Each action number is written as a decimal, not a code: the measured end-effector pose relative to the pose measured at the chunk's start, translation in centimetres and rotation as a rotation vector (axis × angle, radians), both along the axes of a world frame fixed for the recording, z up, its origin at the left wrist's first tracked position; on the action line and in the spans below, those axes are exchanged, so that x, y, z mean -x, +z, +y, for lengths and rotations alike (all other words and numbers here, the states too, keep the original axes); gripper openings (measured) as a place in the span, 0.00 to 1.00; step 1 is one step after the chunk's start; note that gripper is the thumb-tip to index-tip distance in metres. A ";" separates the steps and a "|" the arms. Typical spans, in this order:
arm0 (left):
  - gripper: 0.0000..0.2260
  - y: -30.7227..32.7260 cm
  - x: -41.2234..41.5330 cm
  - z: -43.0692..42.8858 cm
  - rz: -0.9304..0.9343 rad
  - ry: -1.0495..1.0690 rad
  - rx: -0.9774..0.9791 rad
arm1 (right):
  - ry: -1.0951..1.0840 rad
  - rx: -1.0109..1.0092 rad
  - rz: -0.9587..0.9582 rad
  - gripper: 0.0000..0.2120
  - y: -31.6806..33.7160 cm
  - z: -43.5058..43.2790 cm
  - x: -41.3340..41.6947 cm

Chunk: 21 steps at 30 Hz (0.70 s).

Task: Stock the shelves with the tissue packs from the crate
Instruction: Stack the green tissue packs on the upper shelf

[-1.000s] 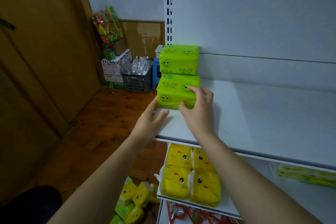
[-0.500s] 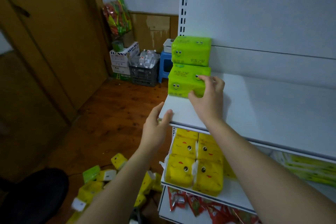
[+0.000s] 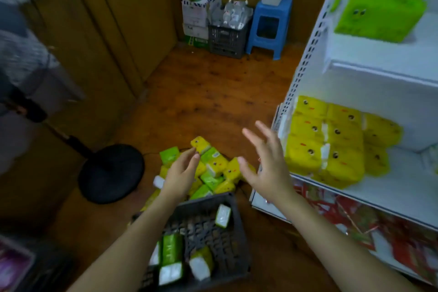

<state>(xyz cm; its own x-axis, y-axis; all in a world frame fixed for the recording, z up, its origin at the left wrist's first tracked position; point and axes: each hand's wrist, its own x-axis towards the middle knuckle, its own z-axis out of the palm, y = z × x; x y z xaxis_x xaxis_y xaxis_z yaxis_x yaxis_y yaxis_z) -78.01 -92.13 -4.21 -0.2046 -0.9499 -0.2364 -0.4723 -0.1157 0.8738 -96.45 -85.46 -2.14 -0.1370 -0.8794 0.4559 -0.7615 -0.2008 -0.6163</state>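
Green packs [image 3: 379, 9] — blurry, partly off-frame

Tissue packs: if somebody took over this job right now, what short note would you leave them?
Left hand and right hand: both open, empty, held out towards the floor pile.
Done: green packs stacked on the upper shelf, yellow packs on the shelf below.
Left: a few packs in the crate, plus the loose green and yellow ones in that pile next to it.
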 end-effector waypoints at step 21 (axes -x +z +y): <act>0.21 -35.3 -8.8 8.5 -0.256 -0.150 -0.574 | -0.084 -1.133 -0.221 0.35 -39.7 3.3 -8.7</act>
<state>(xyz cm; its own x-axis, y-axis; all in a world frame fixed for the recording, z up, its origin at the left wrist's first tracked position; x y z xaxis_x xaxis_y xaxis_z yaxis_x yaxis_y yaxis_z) -69.20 -83.62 -39.53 -0.1950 -0.6231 -0.7575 -0.7053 -0.4476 0.5497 -87.78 -82.12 -41.89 -0.1930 -0.7527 -0.6295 -0.5996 0.5983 -0.5315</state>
